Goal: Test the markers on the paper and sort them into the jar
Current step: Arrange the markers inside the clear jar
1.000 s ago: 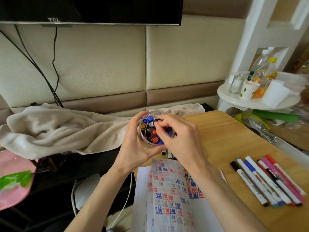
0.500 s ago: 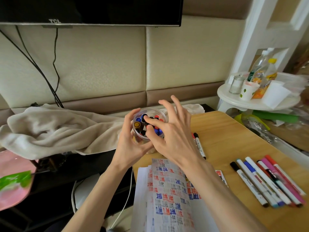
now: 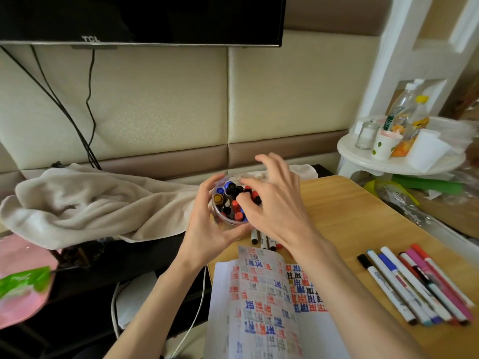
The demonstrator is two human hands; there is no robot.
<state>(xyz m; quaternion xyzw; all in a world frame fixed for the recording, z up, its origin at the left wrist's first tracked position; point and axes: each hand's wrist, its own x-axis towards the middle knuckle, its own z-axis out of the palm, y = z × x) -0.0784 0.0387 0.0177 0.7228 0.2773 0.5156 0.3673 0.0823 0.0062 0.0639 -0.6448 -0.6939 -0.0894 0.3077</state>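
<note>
Over a pale wooden surface, my left hand wraps the clear plastic jar by its wall. It is light and slick, I judge. My right hand, fingers spread, touches capped markers packed beneath it.

We see a clear round jar upright, packed with capped markers standing on end (blue, black, red, one yellow-brown). A few more markers lie just behind the paper, which is covered in red, blue and black test marks. A row of markers lies side by side on the counter, right of the paper.
</note>
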